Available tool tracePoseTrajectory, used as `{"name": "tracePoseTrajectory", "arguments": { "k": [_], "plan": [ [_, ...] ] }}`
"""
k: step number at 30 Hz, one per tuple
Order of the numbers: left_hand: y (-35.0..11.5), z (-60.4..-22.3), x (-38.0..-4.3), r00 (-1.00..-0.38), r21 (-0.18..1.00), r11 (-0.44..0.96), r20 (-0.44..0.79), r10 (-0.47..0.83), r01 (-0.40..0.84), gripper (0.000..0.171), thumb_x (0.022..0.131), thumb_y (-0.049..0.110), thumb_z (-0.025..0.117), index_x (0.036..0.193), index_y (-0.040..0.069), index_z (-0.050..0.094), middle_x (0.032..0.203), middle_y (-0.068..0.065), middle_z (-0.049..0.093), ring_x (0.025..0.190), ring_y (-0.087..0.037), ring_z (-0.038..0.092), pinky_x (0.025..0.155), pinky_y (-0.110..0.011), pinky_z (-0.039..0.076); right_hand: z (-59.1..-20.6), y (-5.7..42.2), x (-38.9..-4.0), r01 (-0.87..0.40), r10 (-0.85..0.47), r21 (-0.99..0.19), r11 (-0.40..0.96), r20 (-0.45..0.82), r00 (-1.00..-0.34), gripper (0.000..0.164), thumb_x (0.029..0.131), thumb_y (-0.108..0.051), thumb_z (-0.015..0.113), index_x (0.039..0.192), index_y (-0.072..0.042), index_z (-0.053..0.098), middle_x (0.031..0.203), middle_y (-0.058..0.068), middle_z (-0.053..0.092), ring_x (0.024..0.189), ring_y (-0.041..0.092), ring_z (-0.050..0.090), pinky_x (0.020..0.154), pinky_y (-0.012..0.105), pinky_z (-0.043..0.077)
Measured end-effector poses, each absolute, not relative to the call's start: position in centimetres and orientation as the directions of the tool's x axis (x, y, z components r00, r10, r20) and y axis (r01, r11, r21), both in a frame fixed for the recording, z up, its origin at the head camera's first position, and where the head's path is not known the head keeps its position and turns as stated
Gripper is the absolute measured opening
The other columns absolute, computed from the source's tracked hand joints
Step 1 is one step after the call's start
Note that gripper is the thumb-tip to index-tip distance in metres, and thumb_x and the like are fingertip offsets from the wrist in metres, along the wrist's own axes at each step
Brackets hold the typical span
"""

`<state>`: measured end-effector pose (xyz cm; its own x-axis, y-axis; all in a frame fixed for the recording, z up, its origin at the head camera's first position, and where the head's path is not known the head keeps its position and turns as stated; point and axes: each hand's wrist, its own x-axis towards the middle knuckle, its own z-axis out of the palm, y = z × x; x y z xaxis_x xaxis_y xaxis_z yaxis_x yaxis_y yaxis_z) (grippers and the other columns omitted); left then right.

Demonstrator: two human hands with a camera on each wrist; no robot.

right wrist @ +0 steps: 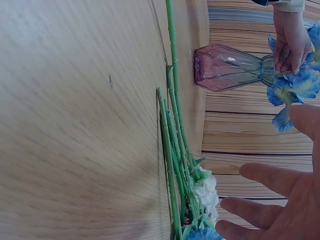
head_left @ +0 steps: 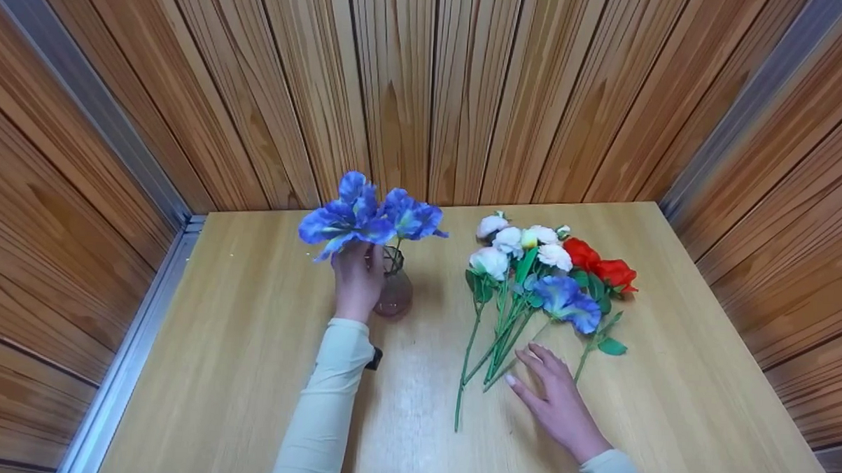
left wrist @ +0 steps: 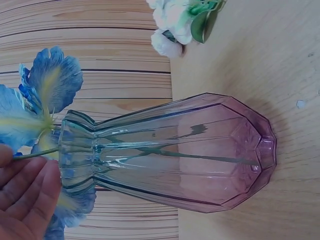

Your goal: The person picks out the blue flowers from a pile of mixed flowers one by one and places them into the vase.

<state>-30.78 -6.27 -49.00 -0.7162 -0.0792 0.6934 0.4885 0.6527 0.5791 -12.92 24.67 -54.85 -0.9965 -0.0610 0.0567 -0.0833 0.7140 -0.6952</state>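
Observation:
My left hand (head_left: 358, 282) is at the mouth of a glass vase (head_left: 395, 297), pinching the green stem (left wrist: 36, 154) of a blue artificial iris (head_left: 348, 218). Another blue iris (head_left: 411, 215) stands in the vase, beside the held one. Through the clear, pink-bottomed glass, the left wrist view shows thin stems crossing inside. My right hand (head_left: 556, 404), fingers spread and holding nothing, hovers near the green stems (head_left: 505, 341) of the flowers lying on the table. Among these are white flowers (head_left: 490, 262), a blue iris (head_left: 568, 302) and red roses (head_left: 612, 272).
The light wooden table (head_left: 248, 370) carries the vase left of the middle and the loose flowers on the right. Wood-plank walls (head_left: 461, 91) rise behind and at both sides. A metal rail (head_left: 137, 345) runs along the left side.

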Motion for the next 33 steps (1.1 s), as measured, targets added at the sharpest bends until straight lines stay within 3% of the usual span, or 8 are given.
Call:
{"name": "tracePoseTrajectory", "arguments": {
  "k": [11, 20, 26, 33],
  "plan": [
    [-6.4, -49.0, -29.8, -0.774, 0.693, 0.557, 0.619, -0.132, 0.458, 0.005, 0.086, -0.002, 0.056, 0.089, -0.004, 0.06, 0.086, -0.017, 0.059, 0.087, -0.035, 0.057, 0.082, -0.049, 0.045, -55.2, 24.6, -12.8, -0.108, -0.08, -0.698, 0.708, 0.072, -0.994, 0.057, 0.091, -0.043, 0.063, 0.133, -0.004, 0.056, 0.145, 0.02, 0.038, 0.135, 0.042, 0.027, 0.109, 0.062, 0.013],
    [-6.3, -49.2, -29.6, -0.828, 0.758, 0.573, 0.513, -0.229, 0.311, 0.019, 0.092, 0.009, 0.057, 0.077, 0.001, 0.064, 0.079, -0.013, 0.063, 0.079, -0.031, 0.059, 0.073, -0.045, 0.049, -55.2, 24.5, -12.8, -0.094, -0.082, -0.697, 0.711, 0.05, -0.995, 0.056, 0.09, -0.041, 0.064, 0.132, -0.006, 0.056, 0.145, 0.018, 0.038, 0.135, 0.041, 0.027, 0.105, 0.066, 0.02],
    [-6.3, -49.6, -29.6, -0.836, 0.781, 0.55, 0.49, -0.246, 0.295, 0.015, 0.092, 0.012, 0.062, 0.085, 0.002, 0.07, 0.086, -0.012, 0.067, 0.085, -0.028, 0.062, 0.078, -0.042, 0.051, -55.1, 24.5, -12.9, -0.106, -0.079, -0.695, 0.711, 0.071, -0.994, 0.052, 0.09, -0.036, 0.066, 0.131, -0.004, 0.057, 0.144, 0.019, 0.04, 0.134, 0.041, 0.028, 0.109, 0.062, 0.015],
    [-6.2, -50.5, -29.4, -0.812, 0.809, 0.494, 0.502, -0.297, 0.319, 0.007, 0.085, 0.005, 0.067, 0.084, -0.002, 0.066, 0.079, -0.012, 0.064, 0.076, -0.026, 0.06, 0.072, -0.041, 0.051, -55.0, 24.5, -13.0, -0.091, -0.078, -0.694, 0.714, 0.05, -0.996, 0.054, 0.091, -0.039, 0.065, 0.133, -0.007, 0.056, 0.146, 0.019, 0.038, 0.135, 0.043, 0.026, 0.107, 0.065, 0.015]
  ]
}}
